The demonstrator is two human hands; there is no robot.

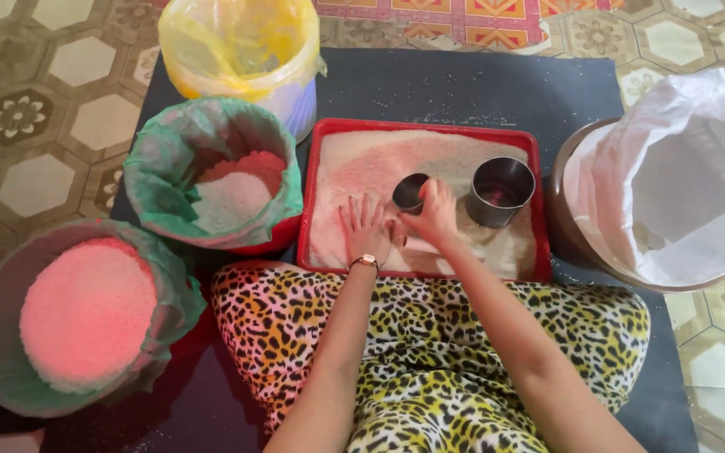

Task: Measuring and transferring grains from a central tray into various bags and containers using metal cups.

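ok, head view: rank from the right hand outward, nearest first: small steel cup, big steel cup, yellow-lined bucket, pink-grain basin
From the right hand:
1. Small steel cup, held in it, in the red tray.
2. Big steel cup, just right of it in the tray.
3. Yellow-lined bucket, top left.
4. Pink-grain basin, far left.

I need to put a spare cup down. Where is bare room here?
Bare dark mat lies beyond the red tray, between yellow bucket and white sack. The tray is crowded: both hands and two metal cups.
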